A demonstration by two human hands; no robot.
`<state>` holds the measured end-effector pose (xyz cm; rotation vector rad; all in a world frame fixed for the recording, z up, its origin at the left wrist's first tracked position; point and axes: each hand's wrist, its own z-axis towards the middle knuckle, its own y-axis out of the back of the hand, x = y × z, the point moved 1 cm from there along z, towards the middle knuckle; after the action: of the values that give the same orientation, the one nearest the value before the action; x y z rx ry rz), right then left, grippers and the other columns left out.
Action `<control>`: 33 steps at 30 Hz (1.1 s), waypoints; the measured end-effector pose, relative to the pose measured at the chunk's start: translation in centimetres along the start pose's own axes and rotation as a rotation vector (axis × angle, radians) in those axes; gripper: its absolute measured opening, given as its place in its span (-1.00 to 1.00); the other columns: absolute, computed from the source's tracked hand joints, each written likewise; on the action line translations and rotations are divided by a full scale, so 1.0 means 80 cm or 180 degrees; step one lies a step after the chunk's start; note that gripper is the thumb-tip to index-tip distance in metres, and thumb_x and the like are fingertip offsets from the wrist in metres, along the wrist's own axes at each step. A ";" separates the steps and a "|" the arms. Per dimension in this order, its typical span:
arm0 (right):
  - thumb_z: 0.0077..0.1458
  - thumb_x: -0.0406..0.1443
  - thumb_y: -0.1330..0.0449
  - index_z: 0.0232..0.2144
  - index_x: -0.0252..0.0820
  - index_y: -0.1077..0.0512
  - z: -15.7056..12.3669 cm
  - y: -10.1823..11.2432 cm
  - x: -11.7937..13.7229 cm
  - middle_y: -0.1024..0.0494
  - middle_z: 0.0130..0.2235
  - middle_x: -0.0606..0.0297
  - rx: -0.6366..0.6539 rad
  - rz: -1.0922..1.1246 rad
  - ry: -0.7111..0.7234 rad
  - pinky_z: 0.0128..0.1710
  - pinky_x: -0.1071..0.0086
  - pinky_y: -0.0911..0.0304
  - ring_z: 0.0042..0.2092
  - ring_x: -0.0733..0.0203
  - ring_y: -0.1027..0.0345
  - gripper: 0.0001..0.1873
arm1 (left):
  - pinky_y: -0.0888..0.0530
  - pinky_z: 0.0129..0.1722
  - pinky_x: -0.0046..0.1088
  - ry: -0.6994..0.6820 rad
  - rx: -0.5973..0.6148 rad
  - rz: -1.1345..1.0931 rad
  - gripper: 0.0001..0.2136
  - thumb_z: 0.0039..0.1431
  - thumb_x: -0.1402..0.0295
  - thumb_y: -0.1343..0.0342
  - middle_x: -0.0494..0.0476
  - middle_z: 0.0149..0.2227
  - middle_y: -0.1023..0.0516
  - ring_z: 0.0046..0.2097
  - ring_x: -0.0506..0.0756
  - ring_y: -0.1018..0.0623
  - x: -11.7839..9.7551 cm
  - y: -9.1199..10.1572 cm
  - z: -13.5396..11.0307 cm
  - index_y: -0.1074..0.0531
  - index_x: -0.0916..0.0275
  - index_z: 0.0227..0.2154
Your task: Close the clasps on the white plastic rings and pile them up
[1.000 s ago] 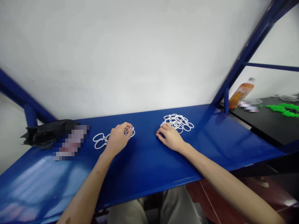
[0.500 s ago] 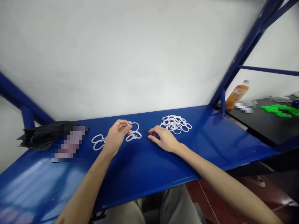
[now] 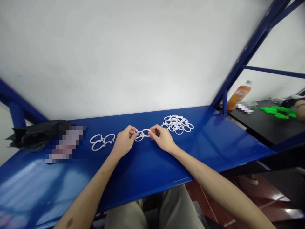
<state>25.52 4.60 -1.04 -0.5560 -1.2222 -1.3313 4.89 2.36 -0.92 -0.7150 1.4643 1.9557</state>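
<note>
My left hand [image 3: 124,141] and my right hand [image 3: 162,137] meet over the middle of the blue shelf [image 3: 147,165]. Between their pinched fingertips they hold a small chain of white plastic rings [image 3: 142,134], one hand at each end. A heap of several loose white rings [image 3: 178,124] lies just right of my right hand. A short linked group of white rings [image 3: 101,142] lies flat to the left of my left hand.
A black bag [image 3: 33,135] and a blurred packet [image 3: 63,143] sit at the shelf's left end. A blue slanted post [image 3: 247,52] rises at the right. Beyond it, an orange bottle [image 3: 237,96] and green parts [image 3: 277,111] rest on a black table.
My left hand lifted linked rings from the left group and carried them to the centre. My right hand left the heap and came in to grip the other end.
</note>
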 end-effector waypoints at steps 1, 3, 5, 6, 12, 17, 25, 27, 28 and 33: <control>0.20 -0.19 -0.19 -0.27 -0.15 -0.40 0.000 0.002 0.000 -0.51 -0.40 0.36 -0.0040 0.0082 0.0000 -0.31 0.37 -0.38 -0.38 0.26 -0.45 -0.85 | -0.39 -0.28 -0.38 -0.0030 0.0050 0.0151 -0.87 0.16 0.25 -0.09 0.02 -0.37 -0.56 -0.37 0.07 -0.52 0.001 -0.002 0.000 -0.39 0.15 -0.27; 0.21 -0.19 -0.17 -0.24 -0.13 -0.39 0.002 0.004 0.000 -0.50 -0.38 0.37 -0.0146 0.0249 0.0002 -0.29 0.36 -0.41 -0.36 0.26 -0.47 -0.85 | -0.38 -0.27 -0.36 -0.0106 0.0128 0.0501 -0.88 0.18 0.28 -0.05 0.05 -0.36 -0.56 -0.34 0.11 -0.52 0.001 -0.005 0.000 -0.40 0.16 -0.27; 0.21 -0.19 -0.16 -0.24 -0.13 -0.37 0.004 0.008 0.000 -0.50 -0.38 0.37 -0.0281 0.0368 -0.0027 -0.29 0.36 -0.43 -0.35 0.26 -0.48 -0.85 | -0.37 -0.25 -0.32 -0.0200 0.0130 0.0830 -0.87 0.21 0.28 -0.02 0.08 -0.36 -0.57 -0.28 0.15 -0.51 0.001 -0.007 0.000 -0.41 0.16 -0.26; 0.21 -0.19 -0.16 -0.25 -0.13 -0.37 0.005 0.010 -0.001 -0.50 -0.38 0.37 -0.0336 0.0411 -0.0056 -0.29 0.36 -0.44 -0.35 0.27 -0.48 -0.86 | -0.36 -0.24 -0.31 -0.0247 0.0110 0.0953 -0.85 0.22 0.28 0.00 0.09 -0.36 -0.57 -0.26 0.17 -0.51 0.001 -0.007 0.000 -0.43 0.17 -0.25; 0.20 -0.26 -0.16 -0.27 -0.15 -0.36 0.010 0.019 -0.005 -0.54 -0.38 0.34 -0.0326 0.0304 -0.0291 -0.35 0.38 -0.43 -0.38 0.27 -0.48 -0.92 | -0.40 -0.08 -0.14 -0.0593 -0.0361 0.1355 -0.72 0.20 0.33 0.01 0.27 -0.14 -0.52 -0.07 0.29 -0.48 0.009 -0.007 -0.002 -0.50 0.20 -0.09; 0.22 -0.36 -0.12 -0.10 -0.15 -0.36 0.009 0.014 -0.008 -0.53 -0.37 0.37 -0.0071 0.0452 -0.0370 -0.33 0.40 -0.46 -0.37 0.30 -0.49 -0.81 | -0.40 -0.05 -0.08 -0.0714 -0.0417 0.1510 -0.66 0.18 0.39 0.01 0.30 -0.10 -0.48 -0.05 0.32 -0.45 0.014 -0.004 -0.003 -0.48 0.19 0.00; 0.25 -0.39 -0.07 0.04 -0.13 -0.41 0.008 0.010 -0.013 -0.49 -0.24 0.33 0.0006 0.0349 -0.0126 -0.33 0.42 -0.45 -0.40 0.35 -0.50 -0.66 | -0.37 0.03 -0.08 -0.1073 -0.0213 0.1126 -0.63 0.24 0.39 0.04 0.25 -0.02 -0.45 -0.01 0.26 -0.44 -0.013 -0.004 -0.010 -0.41 0.17 0.08; 0.25 -0.38 -0.07 0.02 -0.15 -0.45 0.007 0.010 -0.012 -0.52 -0.26 0.31 0.0051 0.0239 -0.0178 -0.33 0.41 -0.45 -0.42 0.34 -0.50 -0.68 | -0.39 0.04 -0.14 -0.1219 -0.0085 0.0889 -0.59 0.26 0.33 -0.01 0.22 0.01 -0.45 -0.02 0.22 -0.47 -0.023 -0.006 -0.015 -0.32 0.15 0.17; 0.25 -0.39 -0.07 0.00 -0.17 -0.47 0.007 0.010 -0.012 -0.54 -0.28 0.31 0.0086 0.0174 -0.0220 -0.33 0.41 -0.44 -0.44 0.34 -0.50 -0.69 | -0.40 0.04 -0.17 -0.1305 0.0005 0.0783 -0.56 0.26 0.28 -0.05 0.20 0.02 -0.46 -0.03 0.19 -0.48 -0.028 -0.008 -0.018 -0.28 0.14 0.20; 0.26 -0.40 -0.04 -0.08 -0.24 -0.54 0.005 0.010 -0.009 -0.58 -0.41 0.30 0.0302 -0.0012 -0.0306 -0.33 0.39 -0.43 -0.46 0.28 -0.49 -0.69 | -0.38 0.04 -0.22 -0.1887 0.0064 0.0779 -0.73 0.32 0.21 -0.06 0.14 -0.08 -0.56 -0.05 0.17 -0.51 -0.036 -0.012 -0.023 -0.43 0.10 0.03</control>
<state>26.25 5.40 -1.27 -0.5554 -1.3583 -1.2545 7.67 0.36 0.09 0.0727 1.2305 2.0822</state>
